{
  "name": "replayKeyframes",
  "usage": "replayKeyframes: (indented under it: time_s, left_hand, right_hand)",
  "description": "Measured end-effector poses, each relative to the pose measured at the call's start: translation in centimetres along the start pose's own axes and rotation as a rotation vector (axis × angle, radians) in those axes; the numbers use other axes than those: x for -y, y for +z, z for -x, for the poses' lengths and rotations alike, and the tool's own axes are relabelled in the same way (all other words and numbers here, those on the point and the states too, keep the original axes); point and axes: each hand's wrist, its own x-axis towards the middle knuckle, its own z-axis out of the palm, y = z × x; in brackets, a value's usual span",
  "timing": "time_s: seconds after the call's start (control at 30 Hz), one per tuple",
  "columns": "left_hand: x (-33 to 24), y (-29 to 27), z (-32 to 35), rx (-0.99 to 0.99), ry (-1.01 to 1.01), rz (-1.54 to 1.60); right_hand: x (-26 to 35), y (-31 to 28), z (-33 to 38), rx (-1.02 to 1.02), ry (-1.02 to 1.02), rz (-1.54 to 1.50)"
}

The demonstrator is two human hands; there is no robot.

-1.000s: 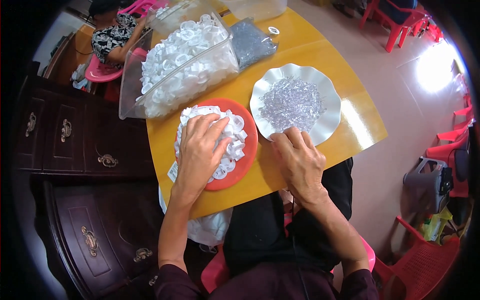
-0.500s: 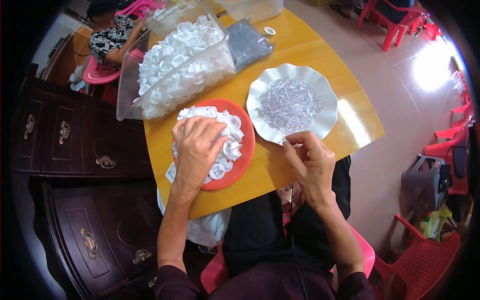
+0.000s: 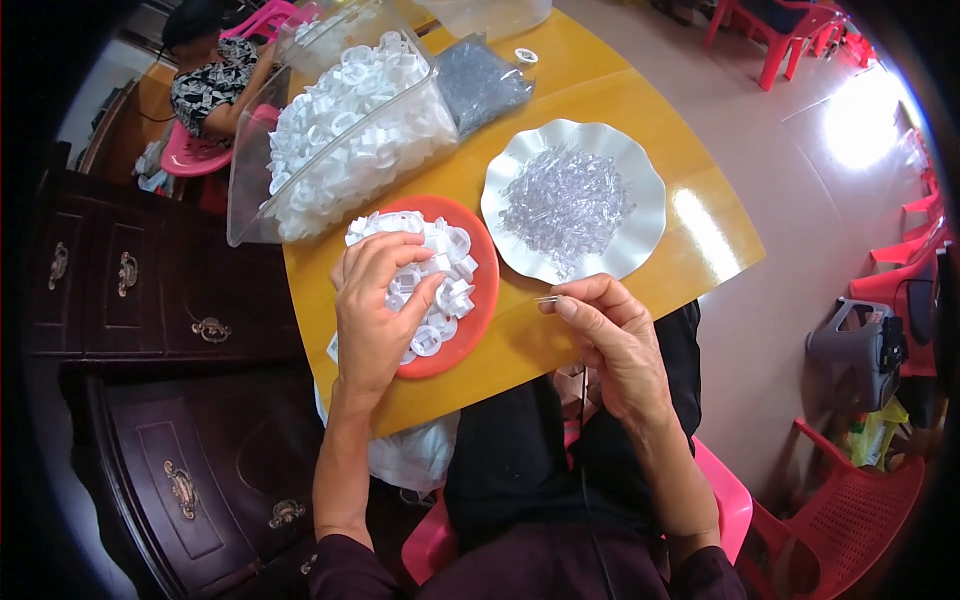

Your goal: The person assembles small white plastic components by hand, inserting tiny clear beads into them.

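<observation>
My left hand [image 3: 375, 305] is over the near-left side of an orange plate [image 3: 485, 300]. Its fingers are curved and the thumb stands apart from them, beside the heaped white plastic ring-shaped parts [image 3: 428, 338]. No part is plainly gripped there. My right hand [image 3: 615, 335] pinches a thin clear plastic pin [image 3: 547, 299] between thumb and forefinger, above the yellow table just off the near rim of a white wavy-edged plate [image 3: 648, 235]. Many similar clear pins [image 3: 565, 205] lie piled on that plate.
A clear bin [image 3: 250, 190] full of white parts stands behind the orange plate. Beside it lie a bag of clear pieces [image 3: 483, 85] and one loose white ring [image 3: 525, 56]. Dark drawers [image 3: 130, 290] flank the left. Another person [image 3: 215, 85] sits at far left.
My right hand has drawn back from the white plate's rim, bringing a pin toward the left. My left hand has turned and its thumb has spread from the fingers.
</observation>
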Motion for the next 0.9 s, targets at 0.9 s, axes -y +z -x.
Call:
replayKeyframes:
  time_s: [0.9]
  left_hand:
    - [-3.5, 1.3, 5.8, 0.192, -0.605, 1.459]
  right_hand:
    - [-3.2, 3.0, 2.0, 0.142, -0.348, 0.176]
